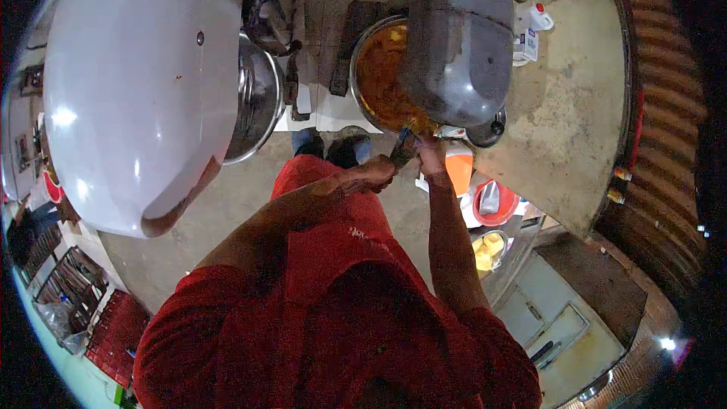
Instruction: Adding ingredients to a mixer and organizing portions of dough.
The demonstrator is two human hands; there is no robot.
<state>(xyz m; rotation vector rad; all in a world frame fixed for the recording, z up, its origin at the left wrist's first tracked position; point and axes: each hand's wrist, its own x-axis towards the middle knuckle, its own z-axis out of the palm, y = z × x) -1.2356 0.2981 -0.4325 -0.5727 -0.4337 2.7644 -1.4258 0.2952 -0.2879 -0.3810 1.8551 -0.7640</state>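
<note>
The dark packet-like object (405,149) is probably light and pliable, best held by its lower end and steadied near the top. Greyish with a bluish upper edge, it slants by the near rim of the mixing bowl (353,76), left hand (372,172) curled around its lower end, right hand (432,156) alongside, grip too blurred to tell.
</note>
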